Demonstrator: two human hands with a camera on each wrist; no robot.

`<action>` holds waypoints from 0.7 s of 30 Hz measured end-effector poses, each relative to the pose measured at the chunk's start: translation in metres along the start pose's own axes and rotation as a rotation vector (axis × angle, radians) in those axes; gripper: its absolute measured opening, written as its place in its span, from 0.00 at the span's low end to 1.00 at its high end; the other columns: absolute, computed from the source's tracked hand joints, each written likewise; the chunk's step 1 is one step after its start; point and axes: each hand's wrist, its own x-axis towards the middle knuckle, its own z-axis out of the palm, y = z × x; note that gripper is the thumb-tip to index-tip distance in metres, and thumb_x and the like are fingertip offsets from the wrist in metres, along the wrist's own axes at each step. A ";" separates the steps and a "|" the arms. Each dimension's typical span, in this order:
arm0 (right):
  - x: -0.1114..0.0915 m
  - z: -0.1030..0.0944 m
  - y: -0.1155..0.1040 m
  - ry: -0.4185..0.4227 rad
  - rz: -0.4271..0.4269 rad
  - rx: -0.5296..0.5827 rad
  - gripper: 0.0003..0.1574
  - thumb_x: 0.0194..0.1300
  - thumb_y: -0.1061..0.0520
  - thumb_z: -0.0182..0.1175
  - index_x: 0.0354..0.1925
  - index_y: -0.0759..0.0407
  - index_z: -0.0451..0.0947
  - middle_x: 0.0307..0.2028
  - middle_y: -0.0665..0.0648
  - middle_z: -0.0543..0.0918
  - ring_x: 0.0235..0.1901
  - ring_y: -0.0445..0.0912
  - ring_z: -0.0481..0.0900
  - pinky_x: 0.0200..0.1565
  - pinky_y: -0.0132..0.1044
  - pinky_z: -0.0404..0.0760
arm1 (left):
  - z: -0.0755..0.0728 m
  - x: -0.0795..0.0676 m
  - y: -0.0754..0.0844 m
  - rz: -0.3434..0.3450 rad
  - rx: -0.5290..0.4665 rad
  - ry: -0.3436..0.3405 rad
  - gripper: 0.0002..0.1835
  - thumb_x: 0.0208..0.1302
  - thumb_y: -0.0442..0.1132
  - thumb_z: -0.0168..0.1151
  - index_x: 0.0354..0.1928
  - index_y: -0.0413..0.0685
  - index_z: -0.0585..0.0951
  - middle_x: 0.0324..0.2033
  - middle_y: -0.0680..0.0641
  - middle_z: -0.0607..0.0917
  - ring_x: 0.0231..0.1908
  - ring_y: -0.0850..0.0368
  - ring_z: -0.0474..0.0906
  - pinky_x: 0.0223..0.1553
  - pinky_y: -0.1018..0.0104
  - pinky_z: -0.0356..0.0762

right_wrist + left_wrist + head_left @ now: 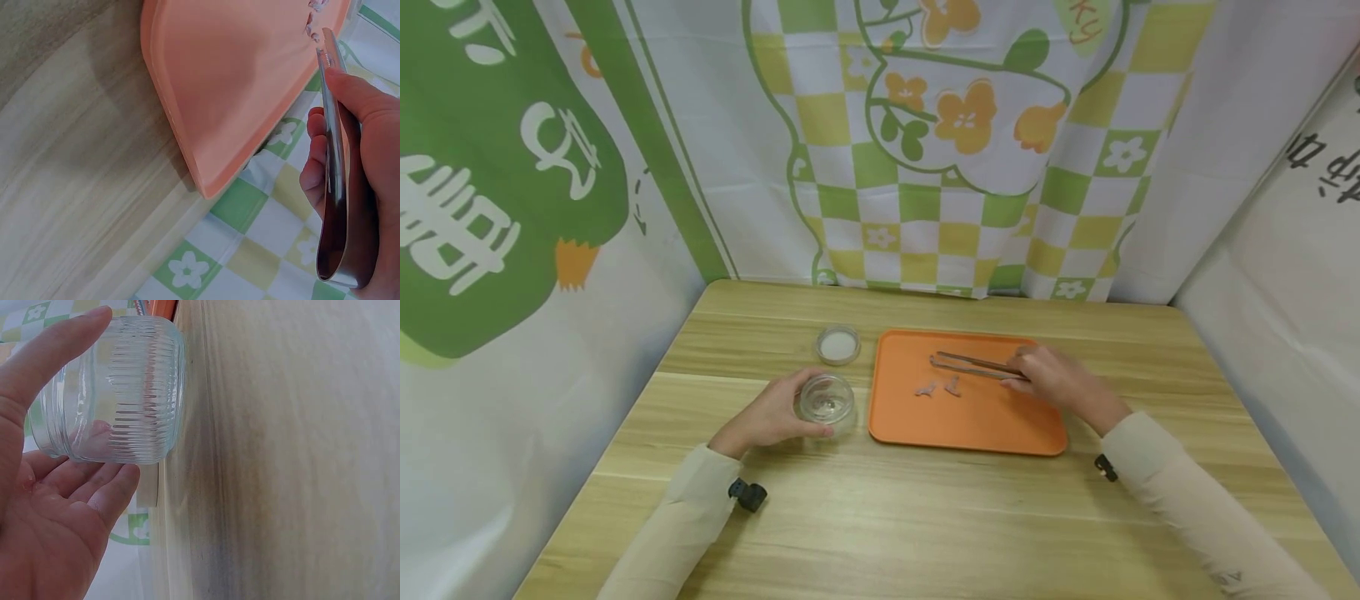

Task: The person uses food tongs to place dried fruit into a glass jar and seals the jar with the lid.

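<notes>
My left hand (pixel 777 413) holds a clear ribbed glass jar (pixel 827 400) on the table, left of the orange tray. In the left wrist view, the thumb lies along one side of the jar (pixel 134 394) and the fingers along the other. My right hand (pixel 1062 385) grips metal tongs (pixel 973 365) over the tray's right side, their tips pointing left and apart. Two small pinkish-grey pieces (pixel 952 387), too small to identify, lie on the tray just below the tongs' tips. The right wrist view shows the tongs (pixel 335 169) between thumb and fingers.
The orange tray (pixel 962 429) lies flat on the wooden table (pixel 880 517). Behind the jar rests a round, clear-rimmed lid or shallow dish (pixel 838 345) with a whitish middle. A patterned curtain (pixel 910 233) hangs along the table's far edge.
</notes>
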 end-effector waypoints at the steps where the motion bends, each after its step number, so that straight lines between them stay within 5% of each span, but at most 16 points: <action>1: 0.000 0.001 0.000 -0.002 0.001 0.003 0.08 0.71 0.55 0.70 0.37 0.59 0.87 0.31 0.53 0.83 0.22 0.36 0.71 0.25 0.31 0.73 | 0.000 0.000 0.000 -0.001 0.001 -0.001 0.49 0.53 0.52 0.85 0.74 0.48 0.70 0.65 0.41 0.82 0.65 0.42 0.79 0.67 0.40 0.74; 21: 0.003 0.009 0.004 0.018 -0.050 0.011 0.07 0.71 0.59 0.69 0.33 0.59 0.86 0.30 0.53 0.83 0.26 0.38 0.75 0.29 0.35 0.76 | 0.000 0.000 0.002 -0.003 0.008 0.003 0.49 0.52 0.51 0.85 0.74 0.48 0.71 0.64 0.42 0.83 0.65 0.42 0.79 0.66 0.41 0.74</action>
